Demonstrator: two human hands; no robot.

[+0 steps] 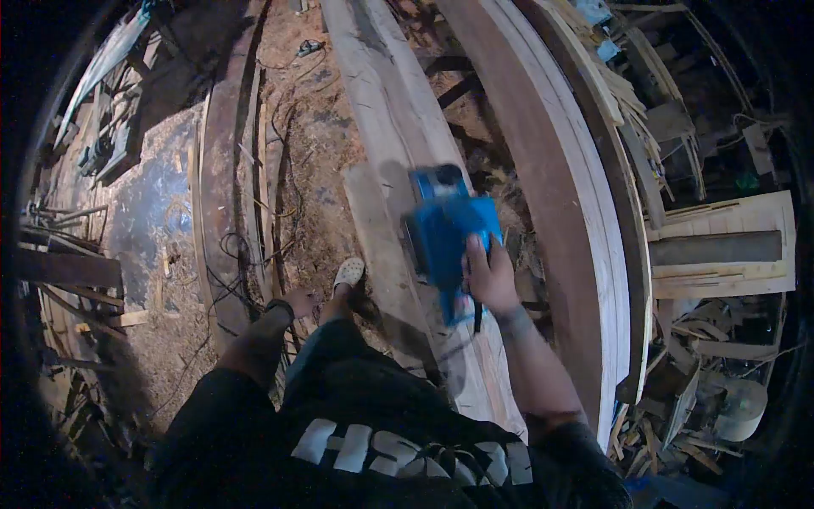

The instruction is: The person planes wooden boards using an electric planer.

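Observation:
My right hand (489, 276) is wrapped round the handle of a blue electric hand planer (454, 229), slightly smeared by motion. The planer rests on a long wooden beam (403, 119) that runs away from me, its black front knob (448, 174) pointing to the far end. Pale streaks and dark marks show on the beam's upper face. My left hand (298, 302) hangs low beside my knee, away from the beam, with a dark band at the wrist. It appears empty, its fingers loosely apart, though dim light blurs them.
To the right lie thick long planks (551, 144) side by side. A shorter board (373, 220) sits along the beam's left side. Shavings and dark cables (233, 250) cover the floor near my shoe (348, 272). Scrap wood (704, 407) is heaped at the right.

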